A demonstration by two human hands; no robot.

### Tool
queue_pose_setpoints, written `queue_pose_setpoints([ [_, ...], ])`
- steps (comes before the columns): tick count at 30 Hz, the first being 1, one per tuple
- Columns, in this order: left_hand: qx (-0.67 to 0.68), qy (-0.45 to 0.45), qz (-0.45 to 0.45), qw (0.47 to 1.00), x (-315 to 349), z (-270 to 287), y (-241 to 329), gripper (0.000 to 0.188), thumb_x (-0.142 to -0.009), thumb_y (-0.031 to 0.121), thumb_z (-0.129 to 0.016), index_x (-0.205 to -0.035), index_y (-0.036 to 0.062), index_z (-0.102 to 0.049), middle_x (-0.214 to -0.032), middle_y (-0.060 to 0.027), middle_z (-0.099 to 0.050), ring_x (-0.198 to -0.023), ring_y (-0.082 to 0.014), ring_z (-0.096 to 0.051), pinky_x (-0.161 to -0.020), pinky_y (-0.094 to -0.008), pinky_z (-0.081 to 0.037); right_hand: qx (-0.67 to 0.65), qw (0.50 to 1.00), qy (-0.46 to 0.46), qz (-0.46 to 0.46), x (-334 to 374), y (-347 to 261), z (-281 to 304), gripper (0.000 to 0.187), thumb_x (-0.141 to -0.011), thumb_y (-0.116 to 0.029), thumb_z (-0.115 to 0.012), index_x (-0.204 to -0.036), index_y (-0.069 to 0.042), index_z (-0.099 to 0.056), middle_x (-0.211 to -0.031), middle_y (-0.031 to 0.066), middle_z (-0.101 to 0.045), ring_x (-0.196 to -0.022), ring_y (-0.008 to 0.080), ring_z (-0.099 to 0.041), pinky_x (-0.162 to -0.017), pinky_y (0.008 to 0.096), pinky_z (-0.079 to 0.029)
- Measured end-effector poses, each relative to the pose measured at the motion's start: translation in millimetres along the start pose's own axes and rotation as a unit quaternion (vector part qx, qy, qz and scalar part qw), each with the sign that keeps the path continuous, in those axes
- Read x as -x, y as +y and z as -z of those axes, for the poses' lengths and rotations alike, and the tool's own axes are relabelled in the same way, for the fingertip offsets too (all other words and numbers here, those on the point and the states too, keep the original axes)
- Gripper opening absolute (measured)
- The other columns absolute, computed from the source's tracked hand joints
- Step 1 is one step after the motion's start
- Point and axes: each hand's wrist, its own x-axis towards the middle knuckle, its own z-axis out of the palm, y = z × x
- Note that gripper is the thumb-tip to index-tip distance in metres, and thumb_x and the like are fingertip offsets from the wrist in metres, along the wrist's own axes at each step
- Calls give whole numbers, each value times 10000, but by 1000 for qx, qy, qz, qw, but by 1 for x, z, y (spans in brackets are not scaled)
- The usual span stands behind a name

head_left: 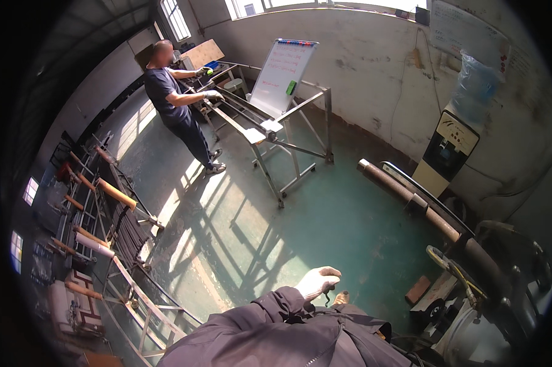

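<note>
A thin dark cord (327, 300) hangs just below the curled fingers of a gloved left hand (317, 283); whether they grasp it, or what the right hand holds, cannot be told. Well beyond the grip, a co-worker (171, 92) stands at a metal frame (328, 122).

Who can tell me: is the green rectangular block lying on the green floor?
No, the green rectangular block sits against the face of the white rectangular board, near its right edge, above the green floor.
</note>
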Motion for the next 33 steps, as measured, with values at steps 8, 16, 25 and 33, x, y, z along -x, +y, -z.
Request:
queue_pose_setpoints([
  [8, 18, -133, 67, 989, -92, 75, 114, 305, -1167, 352, -735, -1262, 66, -786, -925, -40, -737, -733, -88, -588, -626, -255, -423, -318, 834, -281, -353, 82, -176, -256, 669, -1150, -659, -676, -1019, -3, -690, -611, 1, -571, -457, 112, -535, -425, 258, -342],
  [16, -190, -363, 33, 911, -210, 147, 186, 473, -1142, 441, -776, -1312, 0, -760, -1133, -28, -750, -1024, -131, -655, -951, -337, -560, -380, 676, -296, -557, 143, -298, -539, 487, -1174, -119, -628, -1640, 16, -576, -948, 38, -631, -663, 161, -644, -481, 281, -499],
  [25, -332, -378, -52, 863, -290, 176, 291, 453, -1123, 424, -738, -1302, 15, -812, -1145, -143, -847, -1090, -241, -779, -1023, -399, -592, -284, 716, -284, -571, 120, -334, -666, 825, -1224, -642, -465, -1612, 75, -589, -1067, 129, -753, -628, 209, -734, -522, 335, -610],
  [33, -418, -277, -103, 859, -421, 182, 347, 402, -1106, 391, -725, -1198, 7, -800, -981, -133, -814, -951, -223, -778, -864, -406, -610, -380, 621, -321, -606, 65, -298, -753, 672, -1221, -441, -643, -1703, 6, -503, -970, 167, -800, -627, 194, -742, -532, 330, -592],
])
